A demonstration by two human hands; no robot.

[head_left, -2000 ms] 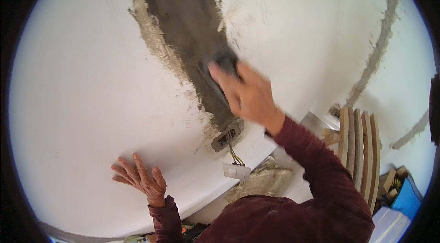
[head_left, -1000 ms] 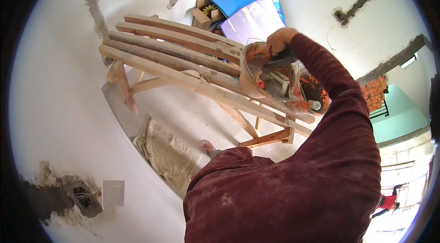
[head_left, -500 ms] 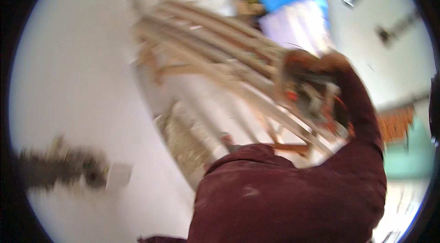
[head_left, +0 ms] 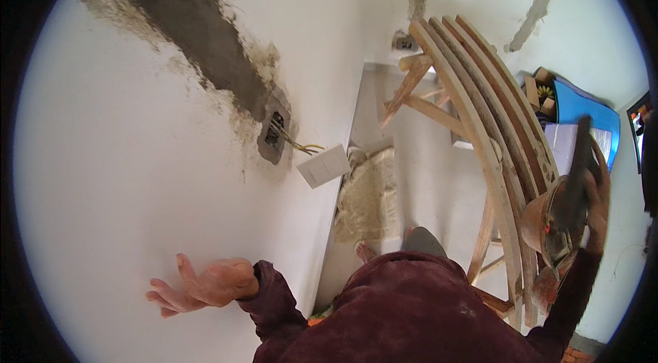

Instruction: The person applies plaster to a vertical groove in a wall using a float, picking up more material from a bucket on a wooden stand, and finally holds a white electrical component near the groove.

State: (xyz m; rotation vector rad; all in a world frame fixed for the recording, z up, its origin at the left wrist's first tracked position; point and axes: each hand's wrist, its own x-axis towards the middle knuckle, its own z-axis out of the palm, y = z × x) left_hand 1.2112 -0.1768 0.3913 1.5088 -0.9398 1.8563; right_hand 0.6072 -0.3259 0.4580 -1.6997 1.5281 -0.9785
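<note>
My left hand [head_left: 202,286] is open in front of the white wall, palm partly up, fingers apart, with nothing in it. My right hand [head_left: 598,209] is at the far right, its fingers closed against a long dark flat object [head_left: 579,164], whose kind I cannot make out. Just beside that hand, a brown, worn container [head_left: 538,222] with tools in it sits on a wooden trestle bench [head_left: 490,151]. Up the wall from my left hand, a white switch plate [head_left: 323,166] hangs tilted by yellow-green and other wires from a recessed wall box [head_left: 275,131].
A dark mortar-filled channel [head_left: 185,27] runs down to the box. On the floor along the wall lies a dusty sheet [head_left: 369,195]. Another socket box [head_left: 404,42] is in the far wall. Behind the bench are a blue covering [head_left: 593,116] and cardboard boxes [head_left: 533,92].
The view has swung left and steadied, bringing the hanging switch plate into the middle. My left hand has come into view, open. My right hand stays by the tool container.
</note>
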